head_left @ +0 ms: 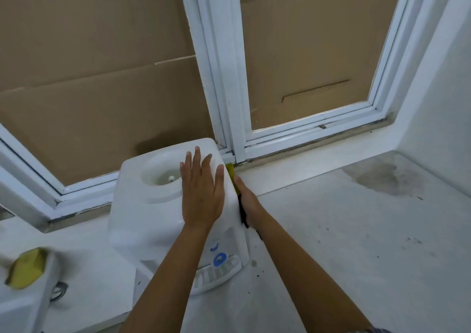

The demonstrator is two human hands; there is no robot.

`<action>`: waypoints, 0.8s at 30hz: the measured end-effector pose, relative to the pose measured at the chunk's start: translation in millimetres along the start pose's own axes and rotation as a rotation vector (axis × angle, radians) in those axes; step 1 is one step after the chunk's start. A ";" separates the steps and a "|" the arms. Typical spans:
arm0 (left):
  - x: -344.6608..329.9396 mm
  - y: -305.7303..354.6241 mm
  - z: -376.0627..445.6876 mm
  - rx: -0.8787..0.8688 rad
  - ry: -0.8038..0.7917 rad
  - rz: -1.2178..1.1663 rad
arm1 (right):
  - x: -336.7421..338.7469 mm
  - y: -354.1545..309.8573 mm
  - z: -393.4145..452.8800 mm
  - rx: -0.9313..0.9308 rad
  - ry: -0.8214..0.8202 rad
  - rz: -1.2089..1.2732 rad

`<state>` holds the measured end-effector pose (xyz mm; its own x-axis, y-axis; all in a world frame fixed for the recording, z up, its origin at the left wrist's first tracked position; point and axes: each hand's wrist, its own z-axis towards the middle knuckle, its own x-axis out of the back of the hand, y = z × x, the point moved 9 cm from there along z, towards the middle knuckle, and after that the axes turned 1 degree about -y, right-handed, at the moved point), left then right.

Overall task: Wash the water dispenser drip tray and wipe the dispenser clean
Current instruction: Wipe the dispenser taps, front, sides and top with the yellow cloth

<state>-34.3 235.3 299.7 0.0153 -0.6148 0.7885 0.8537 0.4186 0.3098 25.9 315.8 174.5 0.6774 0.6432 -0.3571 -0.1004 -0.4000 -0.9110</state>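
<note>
A white table-top water dispenser (153,218) stands on the counter by the window, its round bottle well facing up. My left hand (201,192) lies flat on its top, fingers spread, holding nothing. My right hand (246,200) presses a yellow sponge (231,170) against the dispenser's right side; only the sponge's yellow tip and a dark edge show behind the body. The slotted white drip tray (216,272) sits in place at the dispenser's front base, below a blue tap (219,258).
A white container (25,304) at the lower left carries another yellow sponge (26,267). The white counter (356,243) to the right is stained and speckled with dirt. White window frames (229,77) backed with cardboard rise directly behind the dispenser.
</note>
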 end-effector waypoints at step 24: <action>-17.4 -16.0 4.7 0.096 -0.128 0.293 | -37.4 -61.4 103.9 0.270 -0.167 -0.141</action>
<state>-50.7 242.4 283.6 0.1822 -0.3730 0.9097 0.7700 0.6296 0.1040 -69.0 384.2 222.4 0.5723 0.7866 -0.2319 -0.2183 -0.1264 -0.9677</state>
